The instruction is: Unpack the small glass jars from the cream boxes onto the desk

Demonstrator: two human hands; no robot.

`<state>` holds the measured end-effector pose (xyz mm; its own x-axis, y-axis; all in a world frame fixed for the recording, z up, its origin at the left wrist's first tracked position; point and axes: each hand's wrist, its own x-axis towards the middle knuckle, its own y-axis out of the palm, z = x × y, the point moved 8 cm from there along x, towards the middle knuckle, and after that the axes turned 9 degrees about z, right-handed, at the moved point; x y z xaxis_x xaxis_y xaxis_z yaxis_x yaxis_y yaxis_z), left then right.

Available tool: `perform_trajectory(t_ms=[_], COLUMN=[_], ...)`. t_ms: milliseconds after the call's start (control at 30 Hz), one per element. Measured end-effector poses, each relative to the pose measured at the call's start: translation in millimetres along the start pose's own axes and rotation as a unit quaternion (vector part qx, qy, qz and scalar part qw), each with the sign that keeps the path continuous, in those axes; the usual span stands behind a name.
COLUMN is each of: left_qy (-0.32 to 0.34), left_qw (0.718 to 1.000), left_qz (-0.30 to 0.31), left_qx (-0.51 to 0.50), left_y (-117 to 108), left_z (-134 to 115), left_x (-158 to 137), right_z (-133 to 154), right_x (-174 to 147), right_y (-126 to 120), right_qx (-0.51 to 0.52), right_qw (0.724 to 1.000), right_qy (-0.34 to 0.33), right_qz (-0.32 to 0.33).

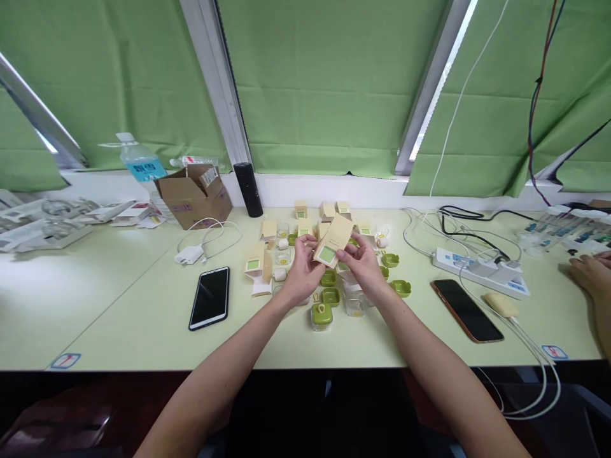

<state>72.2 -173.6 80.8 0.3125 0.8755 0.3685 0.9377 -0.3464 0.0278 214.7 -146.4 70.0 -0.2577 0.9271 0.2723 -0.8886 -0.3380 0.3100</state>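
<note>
A small tan cardboard box point(336, 236) with a green square on it is held up over the table between both hands. My left hand point(304, 270) closes its fingers on the box's left edge. My right hand point(363, 262) pinches it from the right, thumb on the front near the green square. Below the hands stands a small glass jar with a green lid point(321, 314), a loop on its top. Around it lie green lids point(401, 288), clear glass jars point(355, 303) and more tan boxes point(258, 267). My hands hide some of them.
A phone point(210, 298) lies left, another phone point(466, 310) right. Beside that are a power strip point(481, 271) and cables. At the back stand a black cylinder point(248, 189), an opened carton point(195, 196) and a water bottle point(142, 162). Another person's hand point(592, 273) rests at far right.
</note>
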Motion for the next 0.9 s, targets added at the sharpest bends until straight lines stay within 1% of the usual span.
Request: perform_trajectory(t_ms=[133, 233, 300, 367, 467, 533, 600, 667, 833, 900], left_qy=[-0.016, -0.027, -0.015, 0.005, 0.035, 0.05, 0.06, 0.075, 0.116, 0.115], left_qw=[1.0, 1.0, 0.999, 0.999, 0.996, 0.986, 0.977, 0.971, 0.962, 0.96], left_qz=[-0.007, 0.013, 0.031, 0.031, -0.024, -0.063, -0.076, -0.07, -0.024, -0.022], left_qx=[0.012, 0.001, -0.005, 0.009, 0.084, 0.146, 0.19, 0.216, 0.245, 0.255], left_y=[-1, 4, 8, 9, -1, -7, -9, -7, 2, 3], left_z=[2, 1, -2, -6, -11, -15, -18, -21, -21, -18], left_x=[-3, -5, -6, -6, -6, -7, -7, -7, -10, -10], right_z=[-1, -4, -7, -8, -6, -4, -3, -2, -1, -1], right_x=[-1, 0, 2, 3, 3, 2, 0, 0, 1, 1], right_y=[-3, -12, -17, -18, -14, -10, -7, -8, -16, -12], right_qx=[-0.001, 0.026, 0.048, 0.062, 0.061, 0.049, 0.039, 0.035, 0.057, 0.069], right_qw=[1.0, 0.998, 0.997, 0.996, 0.997, 0.998, 0.999, 0.999, 0.996, 0.996], right_qy=[-0.004, 0.008, 0.019, 0.023, 0.014, 0.008, 0.002, -0.004, -0.009, -0.005], right_qz=[-0.021, -0.055, -0.066, -0.062, -0.052, -0.041, -0.034, -0.036, -0.064, -0.049])
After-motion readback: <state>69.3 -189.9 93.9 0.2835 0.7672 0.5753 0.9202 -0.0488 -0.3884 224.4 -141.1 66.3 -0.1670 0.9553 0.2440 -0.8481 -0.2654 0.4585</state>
